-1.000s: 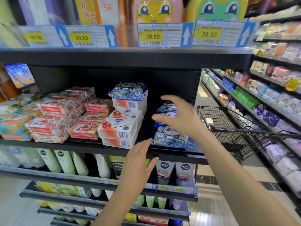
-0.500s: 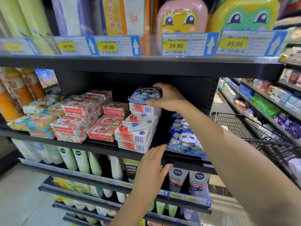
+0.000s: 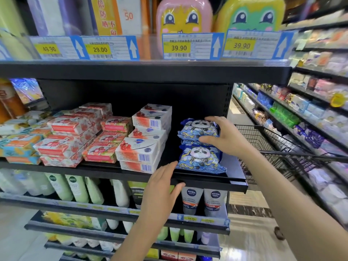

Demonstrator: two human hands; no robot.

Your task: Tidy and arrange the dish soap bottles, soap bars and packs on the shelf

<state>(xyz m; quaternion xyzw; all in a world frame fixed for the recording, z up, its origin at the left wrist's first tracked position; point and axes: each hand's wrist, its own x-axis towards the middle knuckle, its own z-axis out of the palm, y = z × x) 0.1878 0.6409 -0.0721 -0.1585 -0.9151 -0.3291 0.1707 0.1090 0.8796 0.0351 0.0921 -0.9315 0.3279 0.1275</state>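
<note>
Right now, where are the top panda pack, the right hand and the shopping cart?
top panda pack point(image 3: 194, 129), head view, on its blue wrapper.
right hand point(image 3: 227, 137), head view, on the back of the hand.
shopping cart point(image 3: 258, 137), head view, on its wire basket.

panda packs point(image 3: 199, 159) in a stack, perhaps three, right of soap boxes point(image 3: 139, 153) on shelf point(image 3: 216, 180)

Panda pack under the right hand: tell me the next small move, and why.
Probably let go and nudge it square: the right hand grips the top panda pack, which already lies on the lower panda packs, set back from the front one.
</note>
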